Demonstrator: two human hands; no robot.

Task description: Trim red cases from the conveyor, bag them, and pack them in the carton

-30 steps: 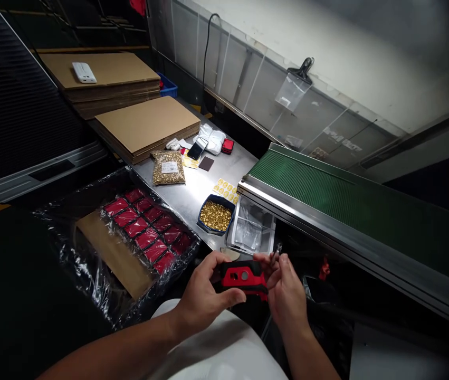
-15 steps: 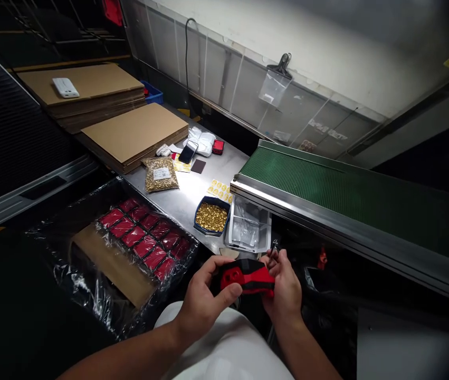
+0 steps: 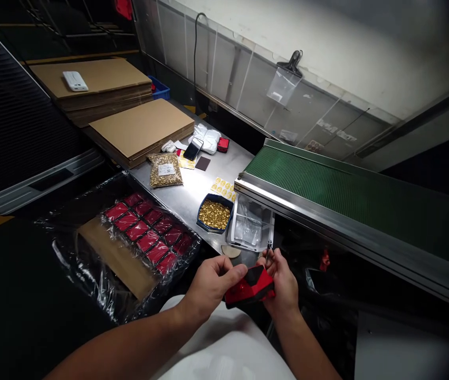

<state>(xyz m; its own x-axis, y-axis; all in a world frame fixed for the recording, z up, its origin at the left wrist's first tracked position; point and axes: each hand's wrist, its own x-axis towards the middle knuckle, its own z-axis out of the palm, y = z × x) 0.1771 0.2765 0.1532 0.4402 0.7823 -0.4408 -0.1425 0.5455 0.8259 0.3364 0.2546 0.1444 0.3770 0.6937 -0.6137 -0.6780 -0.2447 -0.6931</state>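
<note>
In front of my lap is a red-and-black plastic housing [image 3: 250,287], its angular top facing up. My left hand [image 3: 212,285] pinches its left end between thumb and fingers. My right hand [image 3: 282,285] grips the right end. A small dark metal piece [image 3: 269,246] sticks up from the fingertips of that same hand; its kind is too small to make out. Just beyond the hands stand a dark blue tray of small brass-coloured parts [image 3: 214,214] and a grey bin [image 3: 271,232] with clear plastic bags inside.
A green conveyor belt [image 3: 307,174] runs off to the right. At left, a plastic-lined box holds several wrapped red units [image 3: 147,240]. Cardboard stacks [image 3: 141,126], a bag of brass-coloured parts [image 3: 166,171], a phone [image 3: 193,149] and yellow stickers [image 3: 223,188] lie on the metal table [image 3: 182,203].
The housing has been turned: its end with two round holes faced up before and now is out of sight. My left thumb has shifted onto its upper edge. The view has shifted slightly.
</note>
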